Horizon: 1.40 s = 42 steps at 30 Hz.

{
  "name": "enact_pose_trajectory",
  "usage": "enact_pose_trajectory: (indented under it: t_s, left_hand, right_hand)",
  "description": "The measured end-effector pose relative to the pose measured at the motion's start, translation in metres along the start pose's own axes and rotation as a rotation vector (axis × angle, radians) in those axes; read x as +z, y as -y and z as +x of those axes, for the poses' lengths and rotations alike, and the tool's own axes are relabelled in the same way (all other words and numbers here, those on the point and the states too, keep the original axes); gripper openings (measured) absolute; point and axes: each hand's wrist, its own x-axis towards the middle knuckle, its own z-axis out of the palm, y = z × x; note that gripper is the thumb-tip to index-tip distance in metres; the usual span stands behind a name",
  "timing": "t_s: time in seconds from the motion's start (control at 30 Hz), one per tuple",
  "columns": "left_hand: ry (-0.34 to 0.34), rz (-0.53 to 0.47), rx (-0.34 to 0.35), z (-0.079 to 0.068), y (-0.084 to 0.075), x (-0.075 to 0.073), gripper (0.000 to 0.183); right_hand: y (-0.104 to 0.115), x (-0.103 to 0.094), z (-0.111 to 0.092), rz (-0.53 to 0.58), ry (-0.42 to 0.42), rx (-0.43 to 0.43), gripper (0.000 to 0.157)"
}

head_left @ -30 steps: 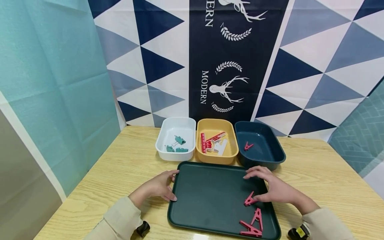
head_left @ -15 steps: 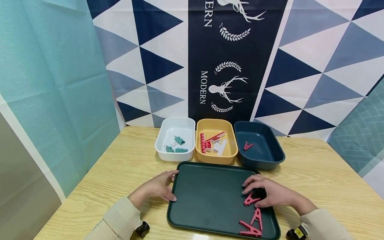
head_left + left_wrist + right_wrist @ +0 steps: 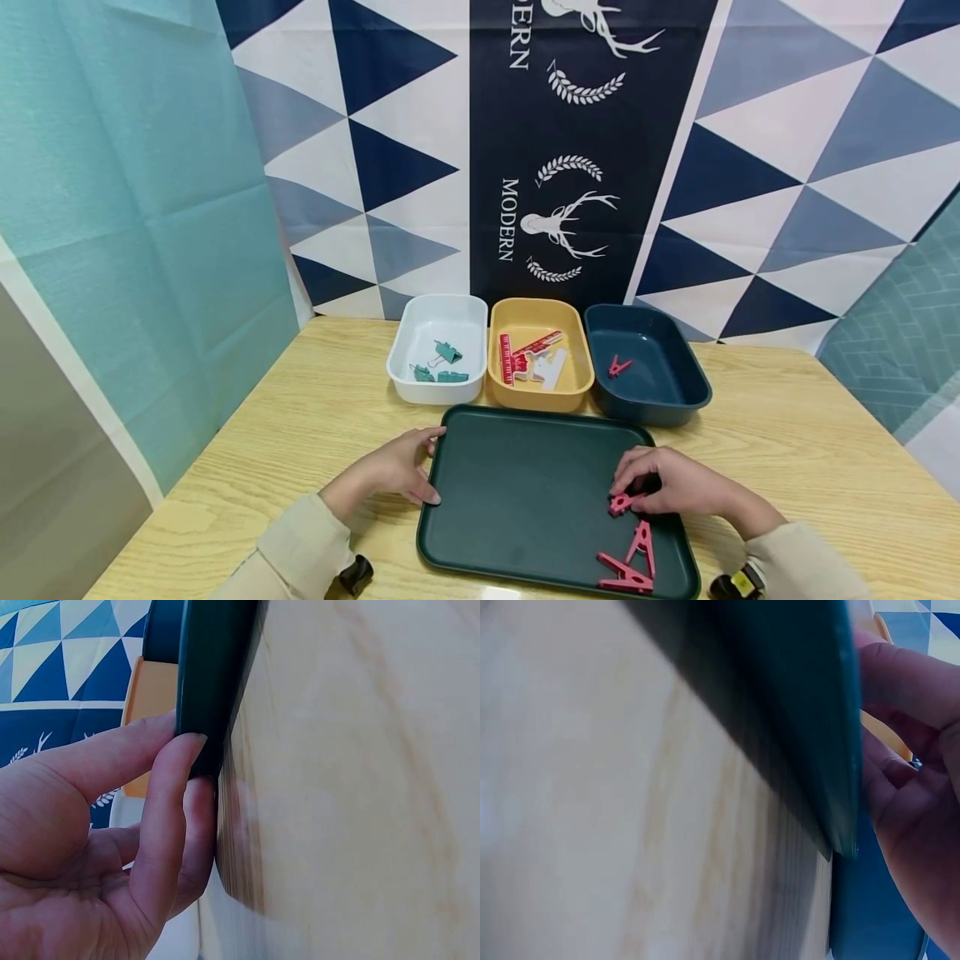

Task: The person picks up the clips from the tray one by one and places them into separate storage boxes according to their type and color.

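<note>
On the table lies a dark green tray (image 3: 525, 500), with my left hand (image 3: 399, 468) at its left rim. In the left wrist view, the left fingers (image 3: 165, 817) and thumb hold the tray's edge. Over the tray's right side my right hand (image 3: 671, 483) pinches a pink-red clothespin (image 3: 621, 503) between thumb and fingertips. Two more clothespins lie below it near the tray's front right corner, one upright-pointing (image 3: 642, 543) and one flatter (image 3: 626, 575), touching each other. From the right wrist, the tray's raised rim hides the clothespin and the fingertips.
Behind the tray stand three bins side by side. The white bin (image 3: 405, 385) has teal binder clips (image 3: 448, 352), the yellow bin (image 3: 540, 400) red and white clips (image 3: 550, 371), and the dark blue bin (image 3: 675, 354) one small clothespin (image 3: 618, 367). A patterned cloth hangs behind.
My right hand has come down and toward me from the tray's back right, and its thumb and fingers have closed on the clothespin. The left hand stays at the rim.
</note>
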Motion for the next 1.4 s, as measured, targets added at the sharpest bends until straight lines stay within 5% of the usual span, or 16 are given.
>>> enact_pose_trajectory:
  t_s: [0.2,0.4,0.6,1.03,1.4]
  left_hand:
    - [-0.003,0.001,0.002,-0.001,0.001,0.000,0.096]
    - [-0.001,0.004,0.000,-0.001,0.000,0.000,0.096]
    - [-0.005,0.004,-0.005,-0.001,-0.001,0.000,0.096]
    - [-0.004,0.008,-0.007,0.001,-0.001,0.000,0.095]
    - [0.003,-0.008,-0.011,0.001,0.000,-0.001,0.095]
  right_hand:
    - [0.003,0.001,0.003,0.073,-0.034,0.101,0.016]
    - [0.005,0.002,0.004,-0.005,-0.174,0.191,0.017]
    - [0.009,0.000,0.005,0.021,-0.252,0.381,0.021]
    - [0.016,-0.006,0.007,0.432,-0.467,0.570,0.041]
    - [0.017,-0.013,0.012,0.750,-0.639,0.556,0.016]
